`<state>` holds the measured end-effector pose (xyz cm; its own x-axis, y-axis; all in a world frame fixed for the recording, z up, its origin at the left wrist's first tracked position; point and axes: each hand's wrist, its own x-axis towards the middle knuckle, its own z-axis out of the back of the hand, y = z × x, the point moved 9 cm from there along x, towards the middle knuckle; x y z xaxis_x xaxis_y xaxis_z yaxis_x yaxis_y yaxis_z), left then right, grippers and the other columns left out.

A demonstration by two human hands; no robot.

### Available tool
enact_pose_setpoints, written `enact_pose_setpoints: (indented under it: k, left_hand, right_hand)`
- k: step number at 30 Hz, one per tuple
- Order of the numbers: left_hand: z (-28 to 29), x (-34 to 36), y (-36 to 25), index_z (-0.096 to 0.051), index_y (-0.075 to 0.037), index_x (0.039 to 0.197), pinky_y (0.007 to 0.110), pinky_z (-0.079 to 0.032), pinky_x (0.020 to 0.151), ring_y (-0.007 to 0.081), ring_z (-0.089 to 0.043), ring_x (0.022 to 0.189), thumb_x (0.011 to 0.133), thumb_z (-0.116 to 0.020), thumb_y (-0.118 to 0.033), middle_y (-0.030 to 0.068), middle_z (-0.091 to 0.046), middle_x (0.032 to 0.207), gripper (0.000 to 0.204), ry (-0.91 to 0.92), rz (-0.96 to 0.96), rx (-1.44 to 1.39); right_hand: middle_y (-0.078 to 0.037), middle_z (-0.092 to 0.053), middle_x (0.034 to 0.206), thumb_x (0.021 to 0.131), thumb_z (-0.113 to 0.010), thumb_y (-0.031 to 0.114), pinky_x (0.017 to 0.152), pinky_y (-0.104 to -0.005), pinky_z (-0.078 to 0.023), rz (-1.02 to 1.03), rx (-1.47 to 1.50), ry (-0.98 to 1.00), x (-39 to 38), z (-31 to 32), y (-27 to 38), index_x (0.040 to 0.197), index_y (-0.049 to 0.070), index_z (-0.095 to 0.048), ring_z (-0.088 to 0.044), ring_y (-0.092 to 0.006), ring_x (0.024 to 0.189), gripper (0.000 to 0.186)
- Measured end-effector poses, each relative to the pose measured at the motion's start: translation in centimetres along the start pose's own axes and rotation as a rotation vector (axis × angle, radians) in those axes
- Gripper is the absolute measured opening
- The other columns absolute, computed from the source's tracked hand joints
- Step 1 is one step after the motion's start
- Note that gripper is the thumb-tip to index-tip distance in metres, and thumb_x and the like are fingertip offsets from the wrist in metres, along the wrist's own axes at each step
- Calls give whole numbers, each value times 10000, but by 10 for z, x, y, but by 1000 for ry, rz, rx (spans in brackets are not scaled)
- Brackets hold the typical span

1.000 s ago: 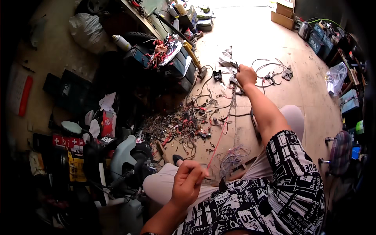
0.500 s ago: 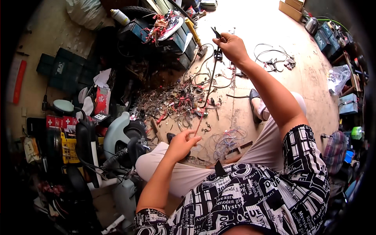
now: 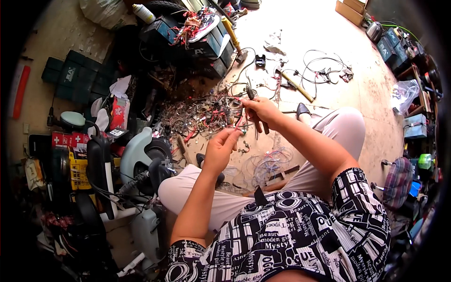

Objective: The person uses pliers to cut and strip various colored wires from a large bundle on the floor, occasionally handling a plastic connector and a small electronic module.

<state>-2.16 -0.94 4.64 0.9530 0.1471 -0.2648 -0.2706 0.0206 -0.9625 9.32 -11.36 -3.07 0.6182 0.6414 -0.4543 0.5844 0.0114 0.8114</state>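
Note:
My right hand [image 3: 261, 111] is raised in front of me, closed around a dark-handled tool [image 3: 256, 110] and a thin red wire [image 3: 240, 120]. My left hand [image 3: 221, 150] is just below and left of it, fingers pinching the lower end of that red wire. Both hands hover over my lap, above a tangled heap of cut wires and scraps [image 3: 202, 115] on the floor. A coil of thin pale wires [image 3: 265, 164] lies by my knee.
Dark boxes [image 3: 206, 42] with red cables stand at the back. More black cables [image 3: 324, 70] and a yellow-handled tool [image 3: 296, 86] lie on the tan floor. A pale scooter body [image 3: 134, 160] and clutter stand at left; crates and shelves [image 3: 413, 61] line the right.
My right hand has come back from the far floor toward me with the tool and wire. My left hand rose from my knee and took hold of the wire.

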Motion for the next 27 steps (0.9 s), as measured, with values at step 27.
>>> enact_pose_setpoints:
  k: [27]
  left_hand:
    - [-41,0,-38,-628,-47,855,385,-403,858,272,-521,879,831,-635,-110,96,-559,857,68,-19,-754,553]
  right_hand:
    - [-82,-587,674,911,-433,201,521,-308,-447,-177,154,-211,-18,-1,-31,758,35,-568,-547,-190,563,263]
